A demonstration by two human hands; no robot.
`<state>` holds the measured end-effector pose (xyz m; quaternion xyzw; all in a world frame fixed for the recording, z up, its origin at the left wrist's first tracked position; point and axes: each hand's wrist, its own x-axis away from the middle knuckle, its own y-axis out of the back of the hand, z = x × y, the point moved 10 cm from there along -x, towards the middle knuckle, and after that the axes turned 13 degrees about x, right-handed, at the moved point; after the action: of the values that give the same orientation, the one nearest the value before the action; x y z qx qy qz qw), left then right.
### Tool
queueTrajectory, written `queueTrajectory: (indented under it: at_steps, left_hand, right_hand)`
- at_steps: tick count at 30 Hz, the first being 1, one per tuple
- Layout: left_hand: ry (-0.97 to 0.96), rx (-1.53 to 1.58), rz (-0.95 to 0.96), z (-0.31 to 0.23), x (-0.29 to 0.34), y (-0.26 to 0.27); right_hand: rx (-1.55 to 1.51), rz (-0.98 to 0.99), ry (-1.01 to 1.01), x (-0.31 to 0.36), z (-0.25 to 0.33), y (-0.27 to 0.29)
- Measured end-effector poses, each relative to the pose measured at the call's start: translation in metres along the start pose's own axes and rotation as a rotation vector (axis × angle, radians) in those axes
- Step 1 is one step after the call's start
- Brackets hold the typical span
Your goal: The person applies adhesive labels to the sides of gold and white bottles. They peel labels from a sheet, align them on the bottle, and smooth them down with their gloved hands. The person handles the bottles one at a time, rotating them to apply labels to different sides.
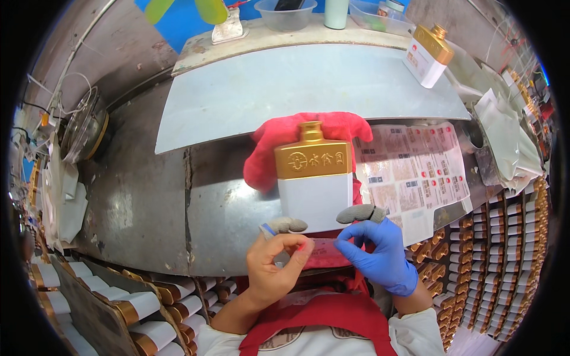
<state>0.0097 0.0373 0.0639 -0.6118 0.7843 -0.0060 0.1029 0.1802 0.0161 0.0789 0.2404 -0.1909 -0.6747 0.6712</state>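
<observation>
A flat white bottle [314, 199] with a gold shoulder and neck lies on a bunched red cloth [264, 157], its neck pointing away from me. Just below its base, a thin, see-through label [325, 248] with faint print is stretched between my hands. My left hand [274, 264], bare except for a grey finger sleeve, pinches the label's left end. In a blue glove, my right hand [383, 254] pinches the right end; it has a grey finger sleeve too. Both sleeved fingers stick out toward the bottle's base, and the label looks apart from the bottle.
A printed label sheet [418, 172] lies right of the cloth. Another gold-and-white bottle [428, 56] stands at the far right on a pale board [255, 89]. Racks of similar bottles flank me, left [142, 305] and right [496, 261]. Plastic tubs [286, 16] and a green-bladed fan stand behind.
</observation>
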Motion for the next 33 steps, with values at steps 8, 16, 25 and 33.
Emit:
queueTrajectory:
  at_steps: [8,16,25,33]
  left_hand:
    - [-0.299,-0.418,-0.159,-0.003,-0.026,0.002]
    - [-0.336,-0.394,-0.201,0.004,-0.042,0.013]
    - [-0.068,0.303,-0.335,0.053,-0.052,0.041]
    - [0.069,0.200,0.076,0.054,-0.049,-0.018]
  right_hand:
    - [0.341,-0.400,0.075,-0.020,0.000,0.015]
    - [0.338,-0.456,0.058,-0.033,-0.009,0.015]
    - [-0.127,-0.457,-0.272,-0.030,-0.061,0.015]
    - [-0.027,-0.180,-0.343,-0.033,-0.072,-0.008]
